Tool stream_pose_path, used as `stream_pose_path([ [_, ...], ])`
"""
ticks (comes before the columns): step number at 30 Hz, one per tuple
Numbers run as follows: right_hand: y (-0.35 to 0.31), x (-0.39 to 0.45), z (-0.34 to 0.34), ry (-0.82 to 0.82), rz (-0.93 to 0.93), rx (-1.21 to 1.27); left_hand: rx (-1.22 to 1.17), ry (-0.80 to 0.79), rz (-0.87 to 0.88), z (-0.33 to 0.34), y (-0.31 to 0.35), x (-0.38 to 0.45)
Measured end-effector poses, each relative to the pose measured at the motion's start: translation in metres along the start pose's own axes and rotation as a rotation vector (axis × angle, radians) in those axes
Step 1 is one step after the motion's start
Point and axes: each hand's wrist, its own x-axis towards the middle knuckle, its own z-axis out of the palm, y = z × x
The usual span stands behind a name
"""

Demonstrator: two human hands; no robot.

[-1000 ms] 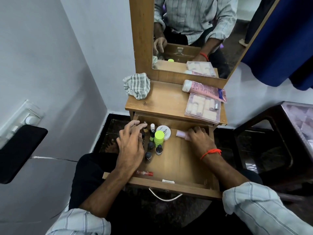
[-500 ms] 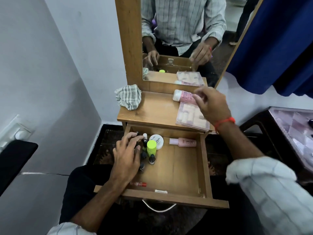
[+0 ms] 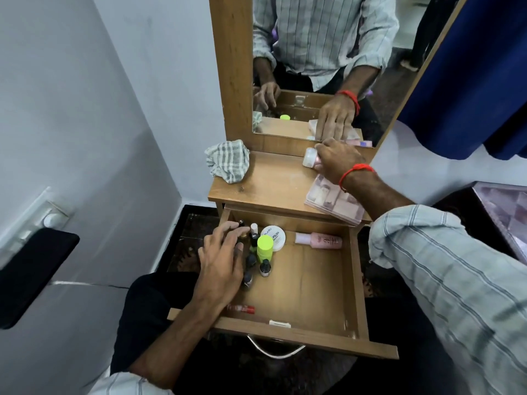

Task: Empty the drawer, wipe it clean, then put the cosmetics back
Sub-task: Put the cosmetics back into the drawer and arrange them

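Note:
The wooden drawer is pulled open. My left hand rests with spread fingers on small dark nail-polish bottles at the drawer's left side. Beside them stand a lime-green capped bottle and a white round jar. A pink bottle lies at the back, a red tube near the front. On the tabletop by the mirror, my right hand closes its fingers over a pink tube with a white cap. A clear palette box lies under my forearm.
A checked cloth sits bunched at the tabletop's back left. The mirror stands behind it. A wall runs close on the left with a switch plate. A blue curtain and a dark side table are on the right.
My right hand left the pink bottle lying in the drawer, rose to the tabletop and reached the pink tube by the mirror. My left hand stayed on the small bottles.

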Motion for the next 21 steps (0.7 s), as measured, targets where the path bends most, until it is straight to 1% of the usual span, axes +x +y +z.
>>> stream_pose_path([
  [3,0.000,-0.002,-0.002,0.023,-0.046,0.009,-0.007,0.005,-0.006,-0.001,-0.001,0.000],
  [8,0.003,-0.011,0.002,0.162,-0.177,0.046,-0.009,0.002,-0.020,-0.001,0.000,0.000],
  [12,-0.005,-0.015,-0.004,0.261,-0.317,0.035,-0.023,-0.015,-0.024,-0.001,0.001,0.001],
  [16,-0.024,-0.024,-0.023,0.442,-0.402,0.052,-0.039,-0.017,-0.040,-0.001,0.000,0.000],
  [19,-0.040,-0.041,-0.046,0.599,-0.437,0.156,-0.037,-0.014,-0.036,-0.001,0.000,0.001],
  [21,-0.053,-0.062,-0.061,0.637,-0.466,0.309,-0.037,-0.009,-0.036,-0.001,0.000,0.001],
])
